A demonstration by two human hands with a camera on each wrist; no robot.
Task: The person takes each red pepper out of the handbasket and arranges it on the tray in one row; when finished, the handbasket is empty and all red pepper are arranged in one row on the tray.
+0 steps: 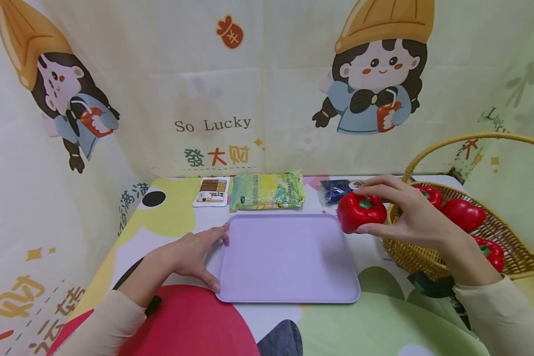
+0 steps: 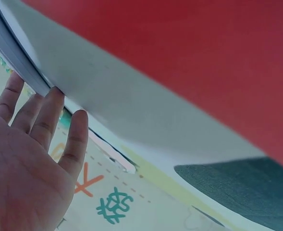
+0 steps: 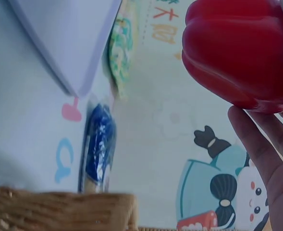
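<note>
My right hand (image 1: 409,212) holds a red bell pepper (image 1: 355,213) with a green stem between thumb and fingers, in the air beside the tray's back right corner. The same bell pepper (image 3: 237,53) fills the upper right of the right wrist view. A light purple rectangular tray (image 1: 287,259) lies on the table, with nothing on it. At its left edge rests my left hand (image 1: 190,254), thumb near the front corner and fingertips by the back corner. In the left wrist view, the left hand's fingers (image 2: 45,122) are spread and fairly straight along the tray's rim.
To the right stands a wicker basket (image 1: 409,257) with a tall handle and several red peppers (image 1: 463,215) in it. Behind the tray lie a small white card-like pack (image 1: 211,192), a green and yellow packet (image 1: 268,191) and a dark blue packet (image 1: 335,190). A printed curtain (image 1: 285,99) hangs behind.
</note>
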